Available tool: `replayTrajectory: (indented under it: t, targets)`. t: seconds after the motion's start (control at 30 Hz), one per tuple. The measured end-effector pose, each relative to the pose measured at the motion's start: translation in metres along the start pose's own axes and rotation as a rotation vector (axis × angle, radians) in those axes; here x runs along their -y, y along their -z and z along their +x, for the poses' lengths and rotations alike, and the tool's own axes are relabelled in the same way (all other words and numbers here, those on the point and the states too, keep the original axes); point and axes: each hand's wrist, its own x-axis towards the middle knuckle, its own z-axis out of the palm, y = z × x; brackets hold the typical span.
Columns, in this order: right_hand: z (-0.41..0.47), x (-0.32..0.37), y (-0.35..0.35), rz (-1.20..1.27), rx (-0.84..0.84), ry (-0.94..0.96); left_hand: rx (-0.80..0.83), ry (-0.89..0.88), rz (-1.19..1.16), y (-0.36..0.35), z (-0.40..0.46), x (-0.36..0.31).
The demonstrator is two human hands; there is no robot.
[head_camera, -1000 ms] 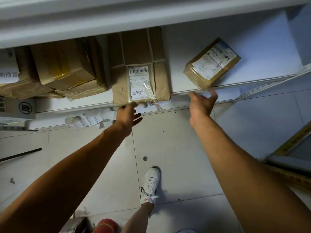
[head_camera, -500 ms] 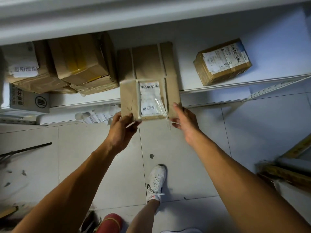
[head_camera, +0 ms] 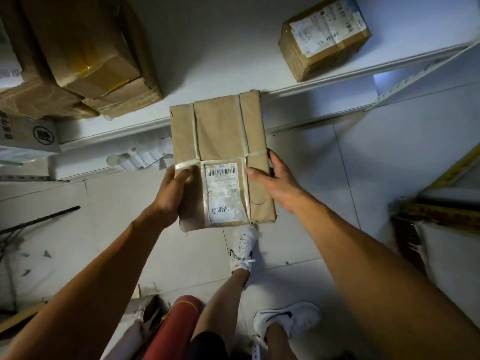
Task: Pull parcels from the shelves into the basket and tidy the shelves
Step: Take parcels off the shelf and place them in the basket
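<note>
A flat brown-paper parcel (head_camera: 220,141) with tape bands and a white label is off the white shelf (head_camera: 220,61) and held over the floor. My left hand (head_camera: 170,193) grips its left edge, thumb on top. My right hand (head_camera: 275,183) grips its right edge, thumb across the top face. A small cardboard box (head_camera: 324,40) with a white label sits on the shelf at the right. Larger cardboard boxes (head_camera: 85,48) are stacked on the shelf at the left. A red rim (head_camera: 179,323), perhaps the basket, shows at the bottom by my legs.
Below the shelf lie loose paper labels (head_camera: 140,159) and a white box with a printed symbol (head_camera: 28,136). My white shoes (head_camera: 244,245) stand on the tiled floor. A dark rod (head_camera: 39,219) lies at the left. A framed object (head_camera: 441,209) stands at the right.
The flat parcel has been pulled off the shelf edge toward me. My right hand left the small box and took hold of the parcel's right side. The view dropped lower.
</note>
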Motion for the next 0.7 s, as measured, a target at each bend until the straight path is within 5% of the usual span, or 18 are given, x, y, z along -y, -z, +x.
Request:
replayTrajectory:
  t: [0.13,0.3,0.7]
  targets:
    - [-0.039,-0.018,0.026,-0.117,0.107,-0.049,-0.027,-0.007,0.097,-0.028,-0.012,-0.002]
    - [-0.099,-0.062,0.071,-0.063,0.025,-0.119,0.082,-0.003,0.18,-0.073,-0.032,0.019]
    - [-0.262,-0.208,0.144,0.495,-0.519,-0.177,0.424,-0.008,0.63,-0.261,-0.092,0.074]
